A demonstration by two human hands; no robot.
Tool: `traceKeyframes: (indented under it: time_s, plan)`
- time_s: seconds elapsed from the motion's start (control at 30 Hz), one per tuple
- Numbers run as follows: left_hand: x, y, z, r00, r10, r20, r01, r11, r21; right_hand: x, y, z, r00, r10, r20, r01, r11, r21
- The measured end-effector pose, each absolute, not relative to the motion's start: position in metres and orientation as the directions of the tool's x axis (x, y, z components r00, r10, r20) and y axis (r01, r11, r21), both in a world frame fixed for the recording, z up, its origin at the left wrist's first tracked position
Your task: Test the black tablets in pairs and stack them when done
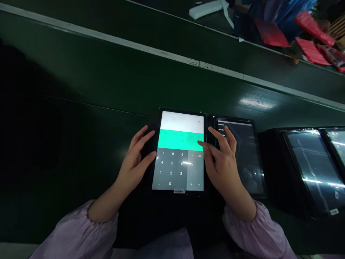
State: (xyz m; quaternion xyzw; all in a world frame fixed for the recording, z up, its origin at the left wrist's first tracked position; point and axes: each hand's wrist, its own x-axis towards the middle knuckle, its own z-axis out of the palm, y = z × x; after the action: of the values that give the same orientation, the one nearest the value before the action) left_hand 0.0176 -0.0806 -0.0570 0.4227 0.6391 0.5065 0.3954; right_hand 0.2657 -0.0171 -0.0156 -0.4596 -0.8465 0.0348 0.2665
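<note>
A tablet [179, 151] lies flat on the dark green bench [81, 144], its screen lit with a calculator keypad and a green band. My left hand [136, 160] rests open against the tablet's left edge, fingers spread, thumb touching the frame. My right hand [222, 158] hovers at the tablet's right edge, fingers apart, thumb tip touching the green band near the screen's right side. Neither hand holds anything. A second tablet [242, 154] with a dark screen and small menu text lies just right, partly under my right hand.
Two more dark tablets [309, 169] lie in a row at the right edge. A pale rail [199, 64] crosses the bench behind. White foam [205, 9] and red packets [312, 50] are piled at the far top right. Lilac sleeves cover my forearms.
</note>
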Motion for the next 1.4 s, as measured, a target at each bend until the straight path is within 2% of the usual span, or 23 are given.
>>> traceKeyframes:
  time_s: [0.13, 0.2, 0.33, 0.5, 0.6, 0.7, 0.87, 1.03, 1.2, 1.27, 1.4]
  plan:
    - [0.017, -0.069, -0.055, -0.333, 0.938, -0.092, 0.055, 0.116, 0.992, 0.253, -0.028, -0.011, -0.549, 0.736, 0.395, 0.628, 0.676, -0.387]
    - [0.018, -0.067, -0.054, -0.32, 0.942, -0.098, 0.12, 0.143, 0.982, 0.244, -0.035, -0.01, -0.62, 0.697, 0.361, 0.572, 0.716, -0.4]
    - [0.02, -0.066, -0.053, -0.288, 0.951, -0.117, 0.223, 0.185, 0.957, 0.237, -0.04, -0.008, -0.649, 0.695, 0.308, 0.583, 0.715, -0.385]
    - [0.019, -0.066, -0.053, -0.282, 0.953, -0.109, 0.307, 0.197, 0.931, 0.254, -0.028, -0.002, -0.489, 0.771, 0.408, 0.669, 0.632, -0.391]
    - [0.017, -0.067, -0.054, -0.241, 0.961, -0.139, 0.236, 0.197, 0.952, 0.263, -0.02, -0.003, -0.396, 0.816, 0.42, 0.758, 0.549, -0.351]
    - [0.018, -0.068, -0.054, -0.246, 0.958, -0.146, 0.154, 0.187, 0.97, 0.263, -0.017, -0.009, -0.396, 0.821, 0.412, 0.778, 0.538, -0.324]
    - [0.022, -0.069, -0.053, -0.301, 0.945, -0.128, 0.132, 0.174, 0.976, 0.258, -0.018, -0.013, -0.489, 0.794, 0.361, 0.748, 0.595, -0.295]
    - [0.021, -0.069, -0.052, -0.304, 0.938, -0.17, 0.074, 0.201, 0.977, 0.263, -0.016, -0.013, -0.418, 0.816, 0.4, 0.787, 0.545, -0.289]
    - [0.022, -0.069, -0.052, -0.345, 0.928, -0.139, 0.077, 0.175, 0.981, 0.257, -0.019, -0.014, -0.463, 0.822, 0.332, 0.767, 0.559, -0.315]
    - [0.021, -0.07, -0.053, -0.347, 0.927, -0.141, 0.072, 0.177, 0.982, 0.265, -0.016, -0.011, -0.435, 0.83, 0.349, 0.776, 0.542, -0.321]
    - [0.019, -0.072, -0.056, -0.336, 0.933, -0.127, 0.105, 0.171, 0.98, 0.304, -0.002, -0.006, -0.258, 0.852, 0.456, 0.857, 0.42, -0.3]
